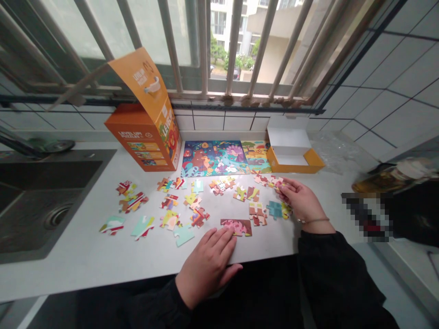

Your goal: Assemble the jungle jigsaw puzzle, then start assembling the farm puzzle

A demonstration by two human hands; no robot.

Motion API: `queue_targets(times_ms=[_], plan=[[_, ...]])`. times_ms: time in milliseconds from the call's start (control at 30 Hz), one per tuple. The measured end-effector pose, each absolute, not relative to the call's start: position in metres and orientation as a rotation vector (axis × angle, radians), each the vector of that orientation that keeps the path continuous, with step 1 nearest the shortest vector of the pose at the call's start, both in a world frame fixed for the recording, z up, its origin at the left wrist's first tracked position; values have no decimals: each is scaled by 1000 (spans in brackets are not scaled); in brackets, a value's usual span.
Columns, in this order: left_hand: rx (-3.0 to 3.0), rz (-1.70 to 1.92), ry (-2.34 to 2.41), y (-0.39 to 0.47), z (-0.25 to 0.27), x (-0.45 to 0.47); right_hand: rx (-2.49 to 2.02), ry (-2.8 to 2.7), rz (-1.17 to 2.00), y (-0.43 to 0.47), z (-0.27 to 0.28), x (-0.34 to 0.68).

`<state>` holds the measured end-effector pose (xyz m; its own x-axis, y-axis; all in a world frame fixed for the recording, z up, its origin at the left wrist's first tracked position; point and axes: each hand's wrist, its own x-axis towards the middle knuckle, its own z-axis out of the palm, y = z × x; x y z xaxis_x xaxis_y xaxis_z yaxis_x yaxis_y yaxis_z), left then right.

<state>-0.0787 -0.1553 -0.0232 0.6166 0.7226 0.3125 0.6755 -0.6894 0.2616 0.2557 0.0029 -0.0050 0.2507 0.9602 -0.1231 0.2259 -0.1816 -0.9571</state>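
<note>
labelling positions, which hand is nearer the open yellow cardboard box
Right: the right hand is in front of the box; the left hand farther away, on pink-and-brown puzzle pieces.

The bench (pixel 85 251) is white and smooth, with a dark sink (pixel 108 157) set in its left side. A big orange box (pixel 137 132) stands at the back. Next to it lie a blue animal picture (pixel 219 157) and a yellow picture (pixel 257 155). Then comes a small open yellow box (pixel 313 162), with crinkly clear plastic (pixel 343 153) beside it. Bright puzzle pieces (pixel 275 209) lie in little bunches in front. A pink and brown bit (pixel 244 227) lies near the front edge.
</note>
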Motion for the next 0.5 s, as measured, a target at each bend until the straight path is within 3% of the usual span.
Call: queue_targets(times_ms=[167,500], plan=[[2680,774,1154,-156,-22,-80,-1314,-854,1274,-45,9,221],[2031,1120,1312,-155,-21,-95,-1317,-682,1703,-151,-2,121]])
